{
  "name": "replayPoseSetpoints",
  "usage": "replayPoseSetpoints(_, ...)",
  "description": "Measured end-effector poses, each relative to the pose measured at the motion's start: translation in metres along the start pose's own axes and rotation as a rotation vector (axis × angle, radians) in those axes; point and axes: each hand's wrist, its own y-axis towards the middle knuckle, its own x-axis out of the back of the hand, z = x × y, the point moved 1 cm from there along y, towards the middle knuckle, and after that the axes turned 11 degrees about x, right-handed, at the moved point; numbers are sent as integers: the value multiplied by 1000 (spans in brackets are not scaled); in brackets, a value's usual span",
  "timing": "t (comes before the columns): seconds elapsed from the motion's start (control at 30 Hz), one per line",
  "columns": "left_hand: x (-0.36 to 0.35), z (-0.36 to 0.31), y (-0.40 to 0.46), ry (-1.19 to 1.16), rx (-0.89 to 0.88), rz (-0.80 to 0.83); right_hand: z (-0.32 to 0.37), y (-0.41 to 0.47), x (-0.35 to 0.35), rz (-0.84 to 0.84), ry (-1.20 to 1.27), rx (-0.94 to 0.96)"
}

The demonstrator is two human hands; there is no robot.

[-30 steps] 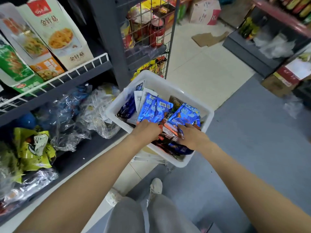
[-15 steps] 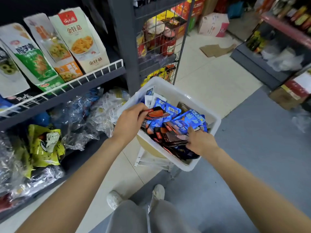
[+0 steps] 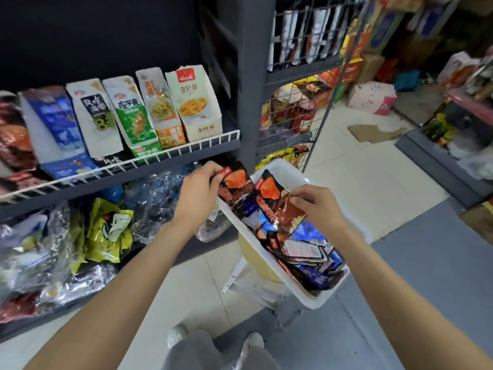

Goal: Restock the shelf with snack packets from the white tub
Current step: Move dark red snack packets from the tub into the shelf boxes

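On the left, a dark metal shelf [image 3: 149, 166] with a white wire front rail carries a row of upright cardboard display boxes [image 3: 196, 102], matte and printed with food photos. On the level below lie crinkled clear plastic bags [image 3: 157, 198] and a glossy yellow pouch [image 3: 109, 231]. The left hand [image 3: 198, 193] is raised just under the rail, its fingers [image 3: 213, 170] clenched around the top edge of a shiny black-and-orange snack packet [image 3: 234, 185]. Beside it the right hand [image 3: 317, 206] pinches a second glossy packet [image 3: 277, 204] of the same kind at its creased side, holding it above the white tub [image 3: 314, 297]. That tub is smooth rectangular plastic, heaped with more flat foil packets [image 3: 312, 260] in blue, black and red.
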Motion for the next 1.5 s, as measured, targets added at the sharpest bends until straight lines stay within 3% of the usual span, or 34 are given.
replayPoseSetpoints(0.13,50,25,6,41,34,-112,41,22,-37,48,54,77)
replayPoseSetpoints(0.27,109,66,14,125,76,-203,95,51,-88,102,-54,267)
replayPoseSetpoints(0.53,245,154,39,184,114,-364,220,108,-216,379,-150,442)
replayPoseSetpoints(0.7,315,197,63,199,136,-453,272,136,-277,288,-129,497)
replayPoseSetpoints(0.9,359,222,77,135,153,-451,302,158,-326,120,-13,473)
replayPoseSetpoints(1.07,376,237,91,91,172,-456,314,175,-348,190,-33,489)
replayPoseSetpoints(1.27,383,246,108,96,185,-459,330,190,-354,162,-226,695)
replayPoseSetpoints(1.37,386,248,116,81,195,-469,326,200,-357,131,-175,580)
replayPoseSetpoints(1.5,386,250,123,68,197,-445,313,208,-360,94,85,313)
